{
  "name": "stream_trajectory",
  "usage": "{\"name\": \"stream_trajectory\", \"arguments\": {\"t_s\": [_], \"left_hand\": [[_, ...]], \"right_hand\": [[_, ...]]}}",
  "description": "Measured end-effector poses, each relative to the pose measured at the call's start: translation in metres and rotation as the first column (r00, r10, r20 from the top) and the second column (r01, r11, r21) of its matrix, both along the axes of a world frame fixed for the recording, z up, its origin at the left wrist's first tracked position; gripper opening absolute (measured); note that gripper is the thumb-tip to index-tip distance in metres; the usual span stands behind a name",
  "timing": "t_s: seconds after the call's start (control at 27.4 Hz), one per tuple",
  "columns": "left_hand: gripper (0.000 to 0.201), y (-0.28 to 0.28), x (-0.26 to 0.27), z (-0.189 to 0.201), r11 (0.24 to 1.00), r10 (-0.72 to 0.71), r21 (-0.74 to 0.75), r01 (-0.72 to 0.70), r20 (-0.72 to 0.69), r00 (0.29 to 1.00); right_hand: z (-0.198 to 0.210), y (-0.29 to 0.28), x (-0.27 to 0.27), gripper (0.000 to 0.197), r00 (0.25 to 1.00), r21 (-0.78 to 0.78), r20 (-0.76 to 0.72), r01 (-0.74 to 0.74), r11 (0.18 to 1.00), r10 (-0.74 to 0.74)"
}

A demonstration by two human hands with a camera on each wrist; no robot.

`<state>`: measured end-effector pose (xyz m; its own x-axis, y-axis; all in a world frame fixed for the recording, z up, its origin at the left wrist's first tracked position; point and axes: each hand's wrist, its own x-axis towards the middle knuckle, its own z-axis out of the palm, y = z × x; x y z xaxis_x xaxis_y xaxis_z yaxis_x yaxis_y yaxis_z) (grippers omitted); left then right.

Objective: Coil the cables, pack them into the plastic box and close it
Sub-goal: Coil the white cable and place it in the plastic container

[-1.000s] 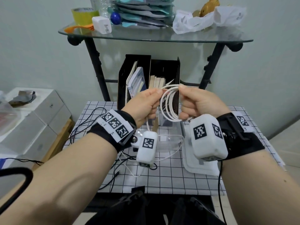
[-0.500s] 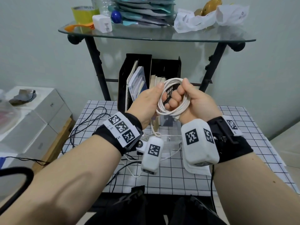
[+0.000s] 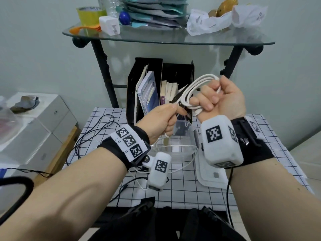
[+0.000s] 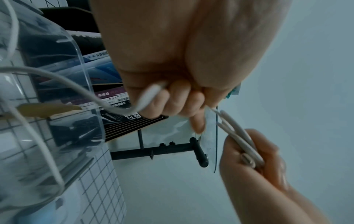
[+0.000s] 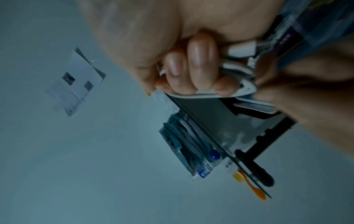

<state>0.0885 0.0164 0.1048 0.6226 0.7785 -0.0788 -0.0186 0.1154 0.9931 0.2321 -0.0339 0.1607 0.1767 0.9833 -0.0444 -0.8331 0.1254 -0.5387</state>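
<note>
A white cable [image 3: 194,91] is partly wound into loops that my right hand [image 3: 220,100] grips in a fist above the table, its plug end [image 5: 242,49] poking out by the fingers. My left hand [image 3: 165,119] grips the cable's free run [image 4: 147,98], which hangs down into the clear plastic box [image 3: 188,136] standing open on the checked table. The box's white lid [image 3: 211,176] lies flat to its right. Black cables [image 3: 97,129] lie loose on the table's left side.
A black file holder [image 3: 147,80] with books stands behind the box. Above it is a glass shelf [image 3: 165,38] with tape, a charger, pouches and crumpled paper. White boxes [image 3: 34,129] sit at the left. The checked table [image 3: 191,192] has bare cloth near its front edge.
My hands have drawn apart: the right has lifted and turned with the loops, and the left has slid down and left along the cable's free run.
</note>
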Motion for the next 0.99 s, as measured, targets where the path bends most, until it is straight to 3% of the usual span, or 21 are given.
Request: {"name": "stream_trajectory", "arguments": {"t_s": [0.22,0.33,0.44,0.51,0.62,0.77,0.8,0.88,0.99], "left_hand": [[0.028,-0.002,-0.002,-0.004,0.98,-0.175,0.068,0.188,-0.159,0.972],[0.02,-0.003,-0.004,0.001,0.959,-0.234,0.109,0.262,-0.217,0.948],[0.021,-0.006,-0.003,0.01,0.925,-0.268,0.175,0.338,-0.33,0.905],[0.026,-0.007,-0.001,0.016,0.887,-0.296,0.214,0.41,-0.418,0.859],[0.024,-0.008,0.002,0.026,0.851,-0.319,0.238,0.468,-0.472,0.822],[0.026,-0.003,0.002,0.042,0.827,-0.251,0.311,0.469,-0.542,0.802],[0.025,-0.002,0.001,0.045,0.821,-0.238,0.32,0.473,-0.562,0.792],[0.021,-0.001,-0.003,0.05,0.82,-0.209,0.337,0.462,-0.575,0.791],[0.016,0.002,-0.007,0.055,0.841,-0.149,0.376,0.389,-0.531,0.834]], "right_hand": [[-0.005,0.012,0.009,0.026,0.954,0.003,0.033,0.299,0.954,-0.299],[-0.01,0.017,0.008,0.024,0.87,0.042,0.201,0.451,0.891,-0.45],[-0.02,0.017,0.008,0.022,0.783,0.072,0.391,0.498,0.864,-0.484],[-0.026,0.015,0.007,0.02,0.67,0.074,0.599,0.499,0.863,-0.439],[-0.031,0.008,0.001,0.018,0.36,0.075,0.897,0.45,0.89,-0.257],[-0.032,0.005,-0.006,0.026,0.043,0.018,0.999,0.269,0.963,-0.031],[-0.032,0.005,-0.006,0.029,-0.004,-0.016,1.0,0.247,0.969,0.018],[-0.031,0.006,-0.004,0.03,-0.004,-0.106,0.994,0.213,0.971,0.109],[-0.028,0.003,-0.003,0.039,0.093,-0.232,0.971,0.164,0.959,0.22]]}}
